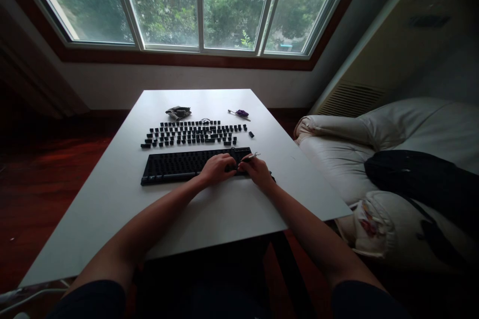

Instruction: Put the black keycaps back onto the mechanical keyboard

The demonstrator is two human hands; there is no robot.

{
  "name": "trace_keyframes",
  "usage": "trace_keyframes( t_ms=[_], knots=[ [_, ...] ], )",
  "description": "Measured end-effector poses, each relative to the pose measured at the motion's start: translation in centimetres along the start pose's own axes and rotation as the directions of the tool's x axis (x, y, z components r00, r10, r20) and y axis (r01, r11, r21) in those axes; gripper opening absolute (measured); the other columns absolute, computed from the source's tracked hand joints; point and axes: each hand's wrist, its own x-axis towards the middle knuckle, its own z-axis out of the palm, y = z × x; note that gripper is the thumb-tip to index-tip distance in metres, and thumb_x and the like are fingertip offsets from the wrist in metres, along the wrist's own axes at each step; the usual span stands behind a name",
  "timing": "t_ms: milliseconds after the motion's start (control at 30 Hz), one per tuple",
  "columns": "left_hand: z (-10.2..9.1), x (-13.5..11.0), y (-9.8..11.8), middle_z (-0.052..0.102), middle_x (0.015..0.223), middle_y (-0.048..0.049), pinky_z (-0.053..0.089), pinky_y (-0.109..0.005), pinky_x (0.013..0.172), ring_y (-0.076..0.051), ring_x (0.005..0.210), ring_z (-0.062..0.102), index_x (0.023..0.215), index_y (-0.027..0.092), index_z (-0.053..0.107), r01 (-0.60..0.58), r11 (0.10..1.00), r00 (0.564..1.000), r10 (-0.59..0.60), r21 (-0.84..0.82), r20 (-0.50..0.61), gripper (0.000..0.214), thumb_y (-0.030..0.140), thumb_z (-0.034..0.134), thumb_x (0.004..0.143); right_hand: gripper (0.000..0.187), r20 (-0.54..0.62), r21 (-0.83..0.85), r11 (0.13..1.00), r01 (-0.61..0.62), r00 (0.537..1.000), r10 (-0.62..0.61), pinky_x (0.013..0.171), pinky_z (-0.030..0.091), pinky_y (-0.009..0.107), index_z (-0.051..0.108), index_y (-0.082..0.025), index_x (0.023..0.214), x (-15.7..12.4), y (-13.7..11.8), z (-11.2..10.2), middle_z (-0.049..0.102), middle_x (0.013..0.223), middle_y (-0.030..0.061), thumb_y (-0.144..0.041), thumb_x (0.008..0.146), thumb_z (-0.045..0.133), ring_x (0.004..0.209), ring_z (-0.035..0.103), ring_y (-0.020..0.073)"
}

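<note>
A black keyboard [174,165] lies lengthwise across the white table, with its keycaps off over most of its visible face. My left hand [217,169] rests on its right part, fingers curled in close to the keys; what they pinch, if anything, is hidden. Beside it my right hand [259,173] is closed around a slim tool with a shiny metal end [254,155], its fingertips low over the keyboard's right end. The two hands' fingertips nearly meet. Behind the keyboard, loose black keycaps [182,137] stand in several rows.
A crumpled grey cloth [178,112] lies on the far part of the white table [101,214]. A purple item [242,113] with thin rods sits to its right. A single keycap [251,134] lies apart. To the right is a pale sofa [329,159] with a dark bag [419,179].
</note>
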Motion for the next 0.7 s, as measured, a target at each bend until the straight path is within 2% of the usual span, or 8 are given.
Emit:
trace_keyframes(
  t_ms=[100,167,267,367,467,567,700],
  knots=[
    [0.0,0.1,-0.3,0.067,0.095,-0.001,0.048,-0.027,0.071,-0.016,0.082,0.063,0.1,0.023,0.068,-0.008,0.994,1.0,0.011,-0.11,0.02,0.018,0.03,0.071,0.083,0.028,-0.027,0.0,1.0,0.003,1.0,-0.003,0.073,0.062,0.038,0.063,-0.021,0.095,0.0,0.1,0.1,0.075,0.078,0.0054,-0.047,0.087,0.069,0.073,0.075,0.0246],
    [0.3,0.1,-0.3,0.067,0.094,-0.0011,0.047,-0.027,0.069,-0.015,0.079,0.063,0.102,0.022,0.068,0.01,0.993,1.0,-0.008,-0.119,0.013,0.018,0.03,0.069,0.085,0.029,-0.051,0.011,1.0,-0.01,0.999,0.011,0.071,0.062,0.038,0.063,-0.022,0.095,0.1,0.2,0.2,0.075,0.077,0.0053,-0.049,0.087,0.07,0.071,0.075,0.0243],
    [0.6,0.0,-0.2,0.069,0.097,-0.0033,0.047,-0.03,0.073,-0.017,0.083,0.064,0.106,0.022,0.069,-0.013,1.0,1.0,0.013,0.016,-0.027,0.019,0.033,0.065,0.09,0.034,-0.083,0.075,0.996,-0.045,0.995,0.051,0.07,0.063,0.038,0.06,-0.022,0.095,0.3,0.5,0.4,0.075,0.079,0.005,-0.053,0.086,0.07,0.069,0.074,0.0229],
    [0.6,-0.1,0.0,0.071,0.104,-0.0062,0.045,-0.035,0.082,-0.021,0.091,0.065,0.112,0.022,0.069,-0.103,0.971,0.991,0.118,0.217,-0.058,0.023,0.035,0.059,0.096,0.04,-0.085,0.198,0.974,-0.109,0.988,0.128,0.065,0.064,0.037,0.055,-0.023,0.095,0.6,0.6,0.6,0.074,0.082,0.0031,-0.058,0.084,0.07,0.066,0.072,0.0202],
    [0.5,-0.3,0.4,0.071,0.106,-0.0072,0.043,-0.038,0.085,-0.021,0.091,0.064,0.117,0.022,0.067,-0.169,0.922,0.976,0.206,0.347,-0.072,0.026,0.034,0.053,0.1,0.046,-0.057,0.31,0.935,-0.175,0.978,0.202,0.059,0.063,0.034,0.049,-0.023,0.098,0.9,0.4,0.6,0.073,0.083,0.0011,-0.06,0.082,0.072,0.062,0.072,0.0182],
    [0.5,-0.3,0.6,0.07,0.107,-0.0073,0.043,-0.038,0.084,-0.021,0.092,0.063,0.12,0.023,0.066,-0.206,0.892,0.962,0.26,0.403,-0.084,0.027,0.033,0.049,0.102,0.048,-0.048,0.378,0.903,-0.203,0.97,0.238,0.057,0.062,0.031,0.046,-0.024,0.099,1.1,0.4,0.5,0.074,0.083,0.0002,-0.058,0.081,0.074,0.061,0.072,0.0172],
    [0.5,-0.2,0.6,0.07,0.107,-0.0062,0.043,-0.036,0.082,-0.019,0.09,0.062,0.125,0.026,0.064,-0.256,0.891,0.951,0.303,0.374,-0.07,0.029,0.028,0.045,0.104,0.047,-0.025,0.433,0.866,-0.251,0.957,0.29,0.052,0.06,0.027,0.047,-0.023,0.099,1.3,0.8,0.4,0.073,0.08,-0.0005,-0.056,0.08,0.076,0.061,0.072,0.0167]
  ],
)
